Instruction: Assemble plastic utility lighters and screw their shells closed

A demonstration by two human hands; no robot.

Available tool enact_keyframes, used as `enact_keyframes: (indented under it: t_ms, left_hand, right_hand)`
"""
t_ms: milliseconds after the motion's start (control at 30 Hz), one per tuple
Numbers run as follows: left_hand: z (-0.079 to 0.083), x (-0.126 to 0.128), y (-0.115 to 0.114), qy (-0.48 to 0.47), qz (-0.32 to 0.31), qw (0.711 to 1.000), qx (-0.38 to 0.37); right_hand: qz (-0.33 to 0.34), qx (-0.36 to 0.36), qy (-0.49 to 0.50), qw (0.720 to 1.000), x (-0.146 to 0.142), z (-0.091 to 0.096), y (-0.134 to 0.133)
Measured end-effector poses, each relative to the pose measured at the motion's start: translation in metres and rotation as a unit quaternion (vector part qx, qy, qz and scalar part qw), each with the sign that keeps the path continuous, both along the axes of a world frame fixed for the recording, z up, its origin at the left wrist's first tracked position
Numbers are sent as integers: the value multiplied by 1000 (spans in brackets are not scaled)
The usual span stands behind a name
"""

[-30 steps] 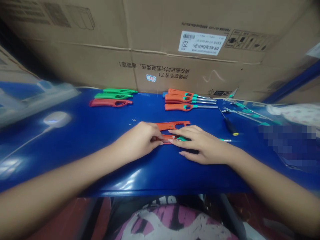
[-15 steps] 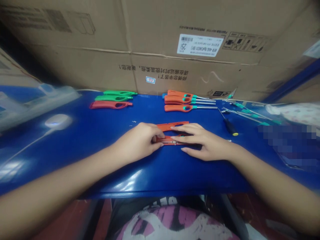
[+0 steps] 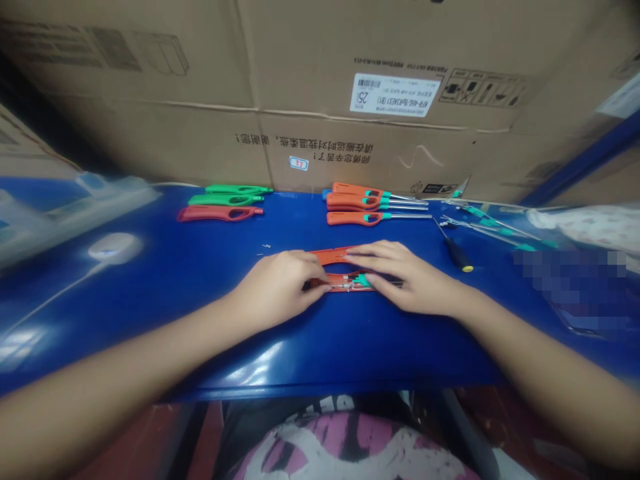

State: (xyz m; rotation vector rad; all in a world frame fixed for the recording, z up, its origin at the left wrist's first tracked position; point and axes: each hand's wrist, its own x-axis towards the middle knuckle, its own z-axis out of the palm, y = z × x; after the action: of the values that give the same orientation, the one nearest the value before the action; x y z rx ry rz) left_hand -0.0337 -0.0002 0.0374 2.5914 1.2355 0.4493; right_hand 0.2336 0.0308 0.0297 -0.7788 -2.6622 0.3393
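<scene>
An opened orange lighter handle half (image 3: pixel 338 284) lies on the table with thin inner parts and a green trigger piece (image 3: pixel 361 281) in it. My left hand (image 3: pixel 285 283) pinches its left end between thumb and bent fingers, which hide that end. My right hand (image 3: pixel 407 277) rests over the right side with fingers stretched and apart. Its thumb touches near the green trigger piece, and its fingertips reach the second orange handle half (image 3: pixel 333 256), lying just behind. The right ends of both halves are partly hidden.
Several assembled orange lighters (image 3: pixel 353 219) lie behind, right of green handle shells (image 3: pixel 225 200) and a red shell (image 3: pixel 220 213). A screwdriver (image 3: pixel 456 253) and metal rods with green parts (image 3: pixel 493 227) lie right. A white round device (image 3: pixel 115 247) sits left. A cardboard box (image 3: pixel 200 140) stands behind.
My right hand's fingers have lifted off the near handle half and shifted back, uncovering the green trigger piece, with the thumb now beside it. My left hand stays at the left end.
</scene>
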Motion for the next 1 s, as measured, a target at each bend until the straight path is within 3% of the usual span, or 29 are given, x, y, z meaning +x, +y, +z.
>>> enact_keyframes:
  t_ms: [133,233,333,500,700,900,1000]
  left_hand:
    - [4,-1,3,-14,18,1000,20]
    - [5,-3,8,-5,29,998,58]
    - [-1,-8,16,11,25,996,80]
    - [-14,-16,27,28,26,998,56]
    - [-7,-9,20,-20,52,995,85]
    - [0,-2,9,-26,11,988,149]
    - [0,-2,8,-13,-6,991,132]
  right_hand:
    - [-81,26,33,996,7,-7,16]
    - [-106,-17,37,994,13,-12,26]
    - [-118,-63,62,989,16,-13,31]
    - [-139,-77,101,982,11,-11,28]
    - [-221,-189,251,923,5,-8,22]
    - [-222,-310,284,880,1,2,15]
    - [-187,-317,234,900,2,4,12]
